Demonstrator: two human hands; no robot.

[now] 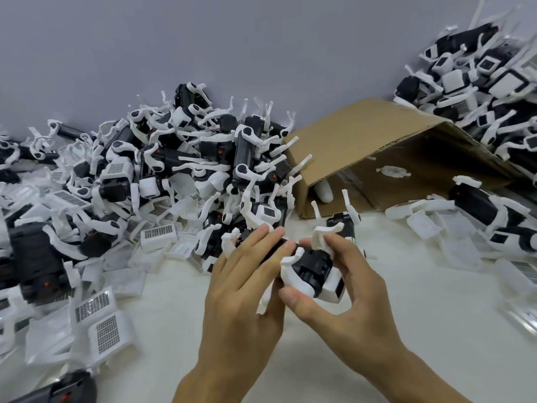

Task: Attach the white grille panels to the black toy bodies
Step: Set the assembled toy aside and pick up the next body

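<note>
Left hand (247,274): grips the black toy body (312,267) from the left, fingers laid over its top.
Right hand (348,289): pinches the same toy's white end, thumb underneath.
Toy position: held above the white table (406,330), centre.
Loose grille panels (107,327): lower left.
Cardboard box (392,158): tipped behind.
</note>
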